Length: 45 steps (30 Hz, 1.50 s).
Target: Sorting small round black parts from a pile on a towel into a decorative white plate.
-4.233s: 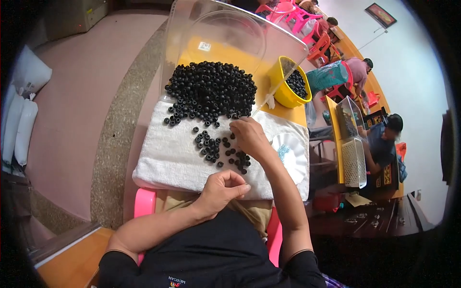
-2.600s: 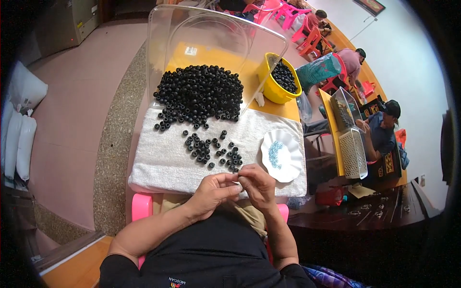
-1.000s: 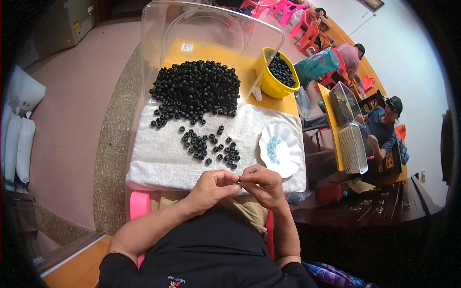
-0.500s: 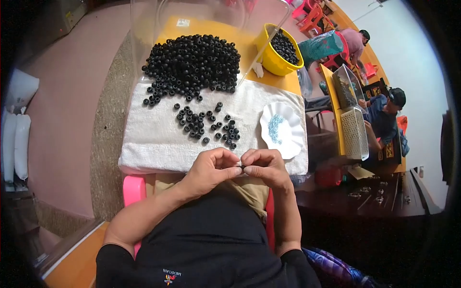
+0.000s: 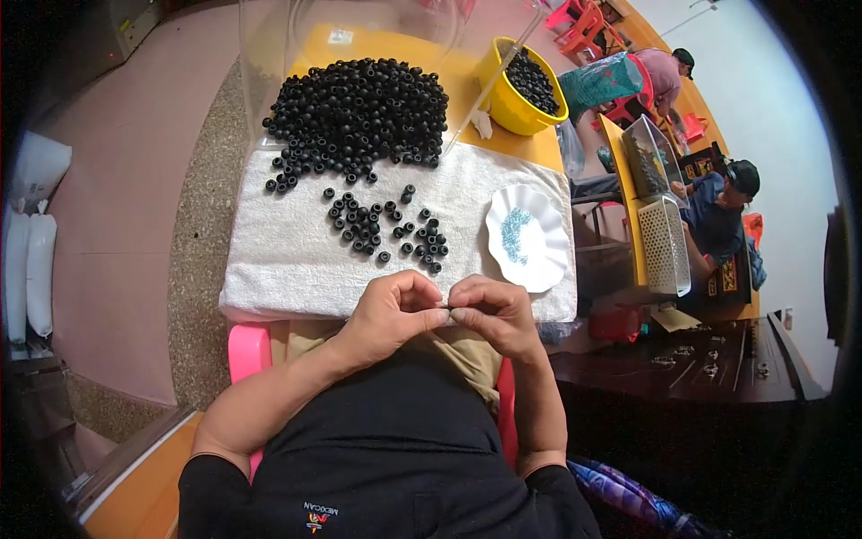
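Note:
My left hand and my right hand meet just above the towel's near edge. Thumbs and forefingers of both are pinched together, tip to tip. Between them is a small black bead, now almost wholly covered by the fingertips. On the white towel ahead lie several loose black beads, round with holes through them. Behind these spreads a big heap of the same beads. To the right of the loose beads stands a white plate with a wavy rim, holding tiny light-blue pieces.
A clear plastic bin lies around the heap. Beyond it on the right is a yellow basket of black beads. Further right, a co-worker sits by a white perforated basket. A pink chair is beneath me.
The fingertips have closed further over the bead, which shows less than before. Both hands have shifted very slightly; the beads and plate stay where they were on the towel.

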Each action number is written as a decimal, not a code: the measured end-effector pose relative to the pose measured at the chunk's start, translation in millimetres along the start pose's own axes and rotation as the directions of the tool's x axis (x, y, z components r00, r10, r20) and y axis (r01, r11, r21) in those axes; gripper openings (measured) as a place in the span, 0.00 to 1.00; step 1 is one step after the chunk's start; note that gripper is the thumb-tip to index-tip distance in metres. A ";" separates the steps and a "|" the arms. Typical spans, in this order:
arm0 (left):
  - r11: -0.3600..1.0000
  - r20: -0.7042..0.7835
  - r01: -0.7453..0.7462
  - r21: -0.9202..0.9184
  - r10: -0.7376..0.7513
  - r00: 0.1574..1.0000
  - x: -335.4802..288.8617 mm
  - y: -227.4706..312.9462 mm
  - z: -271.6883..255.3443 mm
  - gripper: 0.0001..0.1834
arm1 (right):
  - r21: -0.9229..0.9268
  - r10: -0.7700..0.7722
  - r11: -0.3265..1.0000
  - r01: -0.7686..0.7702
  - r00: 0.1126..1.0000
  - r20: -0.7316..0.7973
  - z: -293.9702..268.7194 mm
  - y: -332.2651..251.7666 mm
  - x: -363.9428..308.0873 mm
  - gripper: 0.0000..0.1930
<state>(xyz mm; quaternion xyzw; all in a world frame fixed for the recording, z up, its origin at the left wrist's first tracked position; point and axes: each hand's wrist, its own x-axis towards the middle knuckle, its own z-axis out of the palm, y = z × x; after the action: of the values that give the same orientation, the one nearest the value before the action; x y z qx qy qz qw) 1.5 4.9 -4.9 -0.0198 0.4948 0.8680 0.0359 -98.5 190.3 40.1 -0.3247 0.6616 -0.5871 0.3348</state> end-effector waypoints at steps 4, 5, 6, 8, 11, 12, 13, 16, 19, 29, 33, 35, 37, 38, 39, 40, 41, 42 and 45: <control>0.998 -0.042 0.022 -0.062 -0.024 0.999 1.5 1.4 0.7 0.10 | -0.450 -0.348 0.840 0.304 0.937 -0.017 9.2 8.0 0.6 0.10; 0.998 -0.047 0.021 -0.061 -0.024 0.999 1.9 0.6 -0.2 0.10 | -0.447 -0.349 0.840 0.306 0.937 -0.014 14.2 6.6 2.1 0.10; 0.996 -0.068 0.016 -0.090 -0.022 0.997 2.3 -1.3 -1.0 0.09 | -0.513 -0.410 0.789 0.336 0.911 -0.033 20.4 2.8 3.4 0.11; 0.993 -0.087 0.006 -0.118 -0.016 0.996 1.8 -1.5 -0.7 0.09 | -0.643 -0.497 0.667 0.377 0.868 -0.007 22.2 1.0 4.3 0.18; 0.984 -0.102 -0.004 -0.179 -0.014 0.995 0.7 2.7 1.8 0.09 | -0.730 -0.574 0.548 0.409 0.818 0.028 27.7 -2.8 4.4 0.23; 0.985 -0.107 -0.004 -0.175 -0.016 0.994 1.1 4.2 2.4 0.09 | -0.753 -0.593 0.513 0.413 0.805 0.038 24.8 3.2 4.2 0.29; 0.985 -0.112 -0.003 -0.171 -0.016 0.994 1.6 5.1 2.5 0.09 | -0.753 -0.592 0.513 0.413 0.805 0.038 25.4 4.4 5.1 0.29; 0.988 -0.123 -0.006 -0.157 -0.014 0.992 2.5 2.4 0.8 0.09 | -0.805 -0.653 0.433 0.406 0.757 0.031 29.8 8.2 8.4 0.31; 0.986 -0.141 -0.003 -0.165 -0.021 0.990 2.3 0.9 1.9 0.09 | -0.819 -0.676 0.400 0.412 0.736 0.041 30.9 10.1 10.1 0.33; 0.993 -0.089 0.011 -0.116 -0.021 0.996 -2.2 6.9 5.7 0.10 | -0.763 -0.640 0.438 0.475 0.761 0.107 29.7 -0.2 1.9 0.30; 0.993 -0.064 0.019 -0.119 -0.026 0.998 -2.1 6.5 4.4 0.10 | -0.746 -0.682 0.408 0.526 0.719 0.134 29.5 1.7 4.3 0.26; 0.992 -0.046 0.008 -0.130 -0.014 0.999 -1.2 7.7 5.2 0.10 | -0.752 -0.676 0.435 0.495 0.732 0.090 28.9 4.0 4.6 0.25; 0.985 -0.064 0.040 -0.167 -0.052 0.997 -0.4 10.4 7.3 0.09 | -0.732 -0.620 0.512 0.449 0.783 0.047 27.1 5.5 2.8 0.23; 0.986 -0.062 0.034 -0.166 -0.045 0.997 -0.1 9.2 7.3 0.09 | -0.702 -0.554 0.590 0.399 0.833 0.009 25.6 5.8 2.4 0.21; 0.987 -0.086 0.055 -0.148 -0.068 0.994 0.6 6.3 6.8 0.09 | -0.705 -0.557 0.584 0.402 0.831 0.013 22.5 7.2 2.4 0.21; 0.988 -0.110 0.076 -0.131 -0.091 0.990 1.2 4.0 6.3 0.09 | -0.703 -0.514 0.610 0.366 0.858 0.001 18.1 9.0 2.4 0.20; 0.989 -0.110 0.071 -0.132 -0.086 0.990 1.4 2.1 6.2 0.09 | -0.700 -0.468 0.635 0.327 0.884 -0.011 14.7 9.4 2.5 0.19; 0.991 -0.134 0.057 -0.121 -0.073 0.988 1.6 0.5 6.1 0.09 | -0.694 -0.468 0.660 0.288 0.880 -0.079 11.7 6.9 5.9 0.14; 0.993 -0.155 0.038 -0.110 -0.055 0.986 0.8 -0.8 6.2 0.09 | -0.664 -0.329 0.743 0.082 0.909 -0.255 -15.1 1.4 17.1 0.10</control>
<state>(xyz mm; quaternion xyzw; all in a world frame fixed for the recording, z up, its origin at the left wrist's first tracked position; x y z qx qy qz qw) 0.7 10.7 -2.5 -0.1019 0.4483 0.8879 0.0157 -120.7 184.8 38.9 -0.3792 0.8300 -0.4089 0.0104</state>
